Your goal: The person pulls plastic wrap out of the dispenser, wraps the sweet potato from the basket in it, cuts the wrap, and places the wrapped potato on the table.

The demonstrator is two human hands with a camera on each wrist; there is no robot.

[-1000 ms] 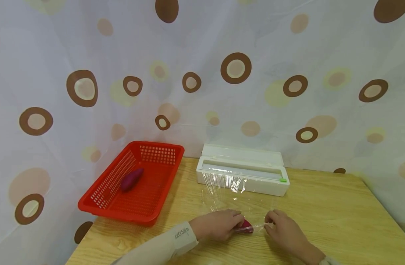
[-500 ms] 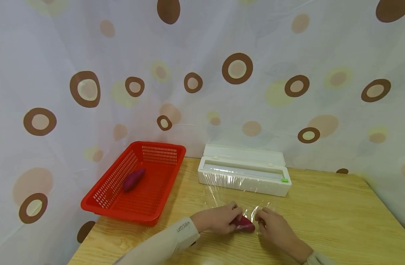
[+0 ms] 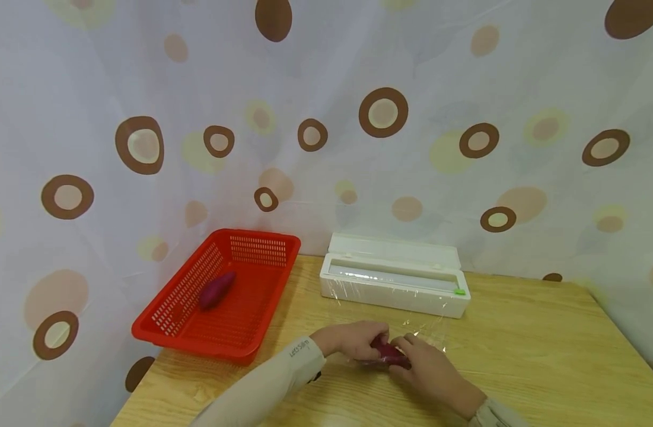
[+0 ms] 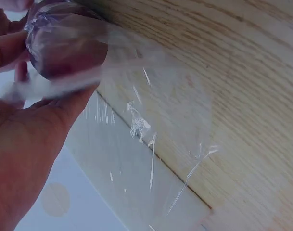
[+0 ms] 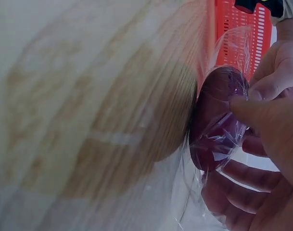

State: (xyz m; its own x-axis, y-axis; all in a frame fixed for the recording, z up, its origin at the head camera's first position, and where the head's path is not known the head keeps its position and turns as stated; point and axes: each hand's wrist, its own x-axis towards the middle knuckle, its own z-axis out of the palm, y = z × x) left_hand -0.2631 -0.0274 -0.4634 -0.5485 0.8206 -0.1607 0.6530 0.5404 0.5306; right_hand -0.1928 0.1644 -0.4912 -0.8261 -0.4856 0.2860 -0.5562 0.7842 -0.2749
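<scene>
A purple sweet potato [image 3: 388, 353] lies low over the table between both hands, wrapped in clear cling film [image 4: 160, 91]. My left hand [image 3: 355, 339] grips its left end with curled fingers. My right hand [image 3: 433, 370] holds the other end, its thumb on top and its fingers around the side in the right wrist view. Loose film stretches from the sweet potato [image 5: 216, 115] back toward a white cling film dispenser [image 3: 395, 299], whose lid stands raised. Both hands partly cover the sweet potato.
A red plastic basket [image 3: 193, 351] stands at the left with another purple sweet potato [image 3: 217, 290] inside. Behind the wooden table [image 3: 545, 350] hangs a pale curtain [image 3: 326, 71] with brown circles. A green slider [image 3: 459, 292] sits at the dispenser's right end.
My right hand has moved left from the film's edge onto the sweet potato, and the two hands are closer together. The sweet potato has shifted slightly away from me, and the film lies slacker.
</scene>
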